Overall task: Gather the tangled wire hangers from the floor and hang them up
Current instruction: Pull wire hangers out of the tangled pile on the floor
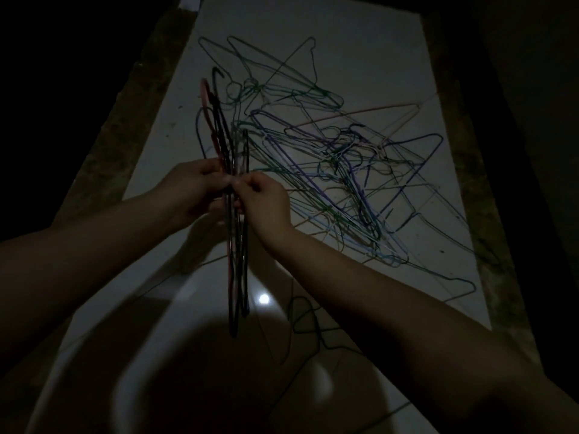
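Together, both hands (194,187) (267,200) around hanger bundle (237,261)

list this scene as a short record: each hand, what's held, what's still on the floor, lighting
left hand: grips the bundle of hangers at mid-length
right hand: pinches the same bundle beside the left hand
bundle colours: mostly dark, one reddish
tangled pile: many coloured hangers, lying on the white floor
lighting: dim
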A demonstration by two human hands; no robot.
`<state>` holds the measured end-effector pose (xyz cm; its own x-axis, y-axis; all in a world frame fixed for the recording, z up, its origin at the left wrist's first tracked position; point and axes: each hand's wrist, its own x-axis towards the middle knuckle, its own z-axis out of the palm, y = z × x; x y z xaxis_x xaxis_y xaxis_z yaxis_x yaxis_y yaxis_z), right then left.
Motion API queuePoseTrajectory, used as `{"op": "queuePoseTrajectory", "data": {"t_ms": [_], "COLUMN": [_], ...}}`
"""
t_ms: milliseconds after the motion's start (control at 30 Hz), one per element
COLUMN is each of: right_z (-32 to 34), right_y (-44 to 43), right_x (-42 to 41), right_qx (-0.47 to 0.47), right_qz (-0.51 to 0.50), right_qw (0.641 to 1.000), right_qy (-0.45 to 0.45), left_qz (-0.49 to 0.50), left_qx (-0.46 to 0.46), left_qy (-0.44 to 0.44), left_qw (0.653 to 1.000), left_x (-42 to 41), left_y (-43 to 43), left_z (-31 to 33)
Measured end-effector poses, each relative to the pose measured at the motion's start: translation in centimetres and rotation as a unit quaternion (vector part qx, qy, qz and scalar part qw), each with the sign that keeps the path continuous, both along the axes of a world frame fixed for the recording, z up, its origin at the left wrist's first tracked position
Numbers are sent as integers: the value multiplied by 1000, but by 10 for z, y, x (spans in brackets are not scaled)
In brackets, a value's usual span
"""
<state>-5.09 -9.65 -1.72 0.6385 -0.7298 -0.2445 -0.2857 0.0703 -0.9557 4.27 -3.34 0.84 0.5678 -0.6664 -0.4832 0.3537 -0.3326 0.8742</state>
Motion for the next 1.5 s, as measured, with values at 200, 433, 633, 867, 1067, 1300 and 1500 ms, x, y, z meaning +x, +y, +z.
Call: {"op": "queuePoseTrajectory", "data": {"t_ms": [200, 433, 633, 867, 1067, 1300, 1500], "right_z": [3, -9, -34, -85, -109, -119, -125], "right_y": [-10, -20, -60, -67, -38, -38, -21], "right_x": [-22, -54, -118, -208, -202, -176, -167], "right_qx": [-80, -193, -223, -142, -174, -244, -284], "right_qz": [26, 47, -64, -167, 2, 81, 172], "right_qw": [996, 979, 970, 962, 960, 931, 906], "right_qy": [34, 52, 73, 165, 221, 259, 263], "left_qz": [-32, -45, -26, -8, 7, 10, 19], "left_qx": [-15, 39, 32, 36, 37, 41, 43], "left_qy": [53, -10, -29, -34, -34, -33, -56], "left_qw": [998, 998, 999, 999, 999, 999, 997], "left_x": [-8, -31, -42, -46, -45, -35, -15], "left_y": [-7, -25, -38, -39, -39, -22, -10], "left_z": [-1, -3, -10, -21, -23, -20, -17]}}
